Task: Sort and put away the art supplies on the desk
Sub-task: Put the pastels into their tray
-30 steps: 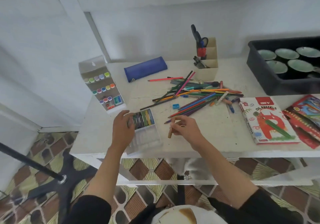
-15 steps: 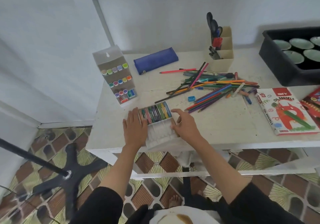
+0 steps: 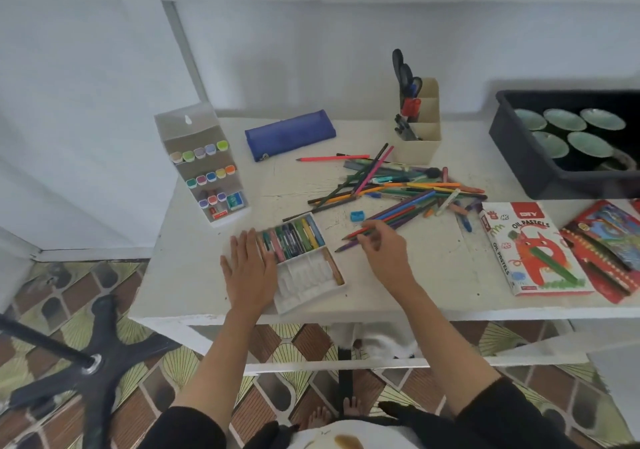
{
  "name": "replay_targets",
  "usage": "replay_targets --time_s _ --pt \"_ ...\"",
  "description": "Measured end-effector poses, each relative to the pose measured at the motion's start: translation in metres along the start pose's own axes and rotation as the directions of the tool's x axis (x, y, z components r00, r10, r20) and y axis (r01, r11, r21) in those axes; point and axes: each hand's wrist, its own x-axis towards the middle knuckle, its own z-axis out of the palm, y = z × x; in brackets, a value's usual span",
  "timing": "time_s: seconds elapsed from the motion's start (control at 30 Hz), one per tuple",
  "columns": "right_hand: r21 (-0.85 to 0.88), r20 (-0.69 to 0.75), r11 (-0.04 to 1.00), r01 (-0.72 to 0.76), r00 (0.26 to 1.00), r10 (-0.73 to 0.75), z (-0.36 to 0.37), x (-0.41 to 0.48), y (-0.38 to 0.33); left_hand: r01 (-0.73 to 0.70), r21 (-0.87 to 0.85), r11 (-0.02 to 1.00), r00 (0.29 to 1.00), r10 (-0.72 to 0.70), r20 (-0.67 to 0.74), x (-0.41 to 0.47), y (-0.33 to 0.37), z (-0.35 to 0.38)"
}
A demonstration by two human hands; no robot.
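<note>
Resting flat with fingers straight, left hand [image 3: 247, 268] touches left side of oil pastel tray [image 3: 304, 275], near tabletop [image 3: 433, 272] front edge | right hand [image 3: 384, 254] fingers curled at near tips of colored pencil pile [image 3: 405, 206], grip cannot be told | blue sharpener [image 3: 356, 216] just beyond | oil pastels box [image 3: 530, 247] far right | marker rack [image 3: 204, 168] left

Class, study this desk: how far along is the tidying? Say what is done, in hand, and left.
Done: the pastel tray's upper row is full, and one brown pastel lies in the lower row. In hand: the left hand lies flat against the tray; the right hand reaches the near end of the coloured pencil pile, grip unclear. Left: that pile, loose pastels, the blue sharpener.
</note>
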Motion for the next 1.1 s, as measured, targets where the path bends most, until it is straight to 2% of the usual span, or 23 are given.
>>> replay_targets --time_s 0.1,0.17,0.27,0.37,0.47,0.57,0.77,0.83,0.9,0.97,1.03,1.1 --pt "-0.254 -0.160 0.965 -0.064 0.987 0.024 -0.049 0.025 0.031 0.000 0.034 0.999 1.000 0.000 0.015 0.001 0.000 0.001" --pt "-0.442 -0.229 0.891 -0.102 0.973 -0.002 -0.083 0.038 0.052 -0.004 0.055 0.998 1.000 0.002 0.025 0.000 -0.001 0.000" --pt "-0.648 -0.239 0.742 -0.169 0.971 0.012 -0.118 0.053 0.071 0.005 0.069 0.998 1.000 -0.006 0.018 -0.001 0.000 -0.001" --pt "-0.709 -0.238 0.678 -0.195 0.971 0.031 -0.131 0.063 0.083 0.006 0.068 0.998 1.000 -0.006 -0.010 -0.001 0.001 -0.001" --pt "-0.741 -0.165 0.668 -0.065 0.982 -0.088 -0.130 0.074 0.087 0.012 0.066 0.998 1.000 -0.010 -0.026 -0.002 0.002 -0.002" --pt "-0.809 -0.031 0.583 0.070 0.986 -0.161 -0.129 0.084 0.085 0.018 0.056 0.998 0.999 -0.016 -0.043 -0.003 0.003 -0.003" --pt "-0.842 0.069 0.516 0.157 0.980 -0.186 -0.134 0.094 0.086 0.028 0.025 0.999 0.997 -0.026 -0.068 -0.002 0.004 -0.004" --pt "-0.812 0.054 0.559 0.168 0.975 -0.214 -0.136 0.094 0.089 0.023 0.001 1.000 0.996 -0.023 -0.087 -0.001 0.003 -0.003" --pt "-0.688 -0.018 0.708 0.158 0.972 -0.235 -0.136 0.090 0.089 0.009 -0.001 1.000 0.995 -0.009 -0.098 -0.002 0.004 -0.003" --pt "-0.468 -0.063 0.874 0.132 0.981 -0.182 -0.133 0.082 0.084 -0.001 0.016 1.000 0.995 0.003 -0.098 -0.002 0.006 -0.004" --pt "-0.328 0.015 0.939 0.099 0.995 -0.100 -0.126 0.071 0.076 0.004 0.024 1.000 0.995 -0.002 -0.102 -0.003 0.007 -0.005" --pt "-0.273 0.110 0.959 0.078 0.993 -0.049 -0.116 0.060 0.068 0.012 0.024 1.000 0.994 -0.009 -0.105 -0.004 0.008 -0.006"
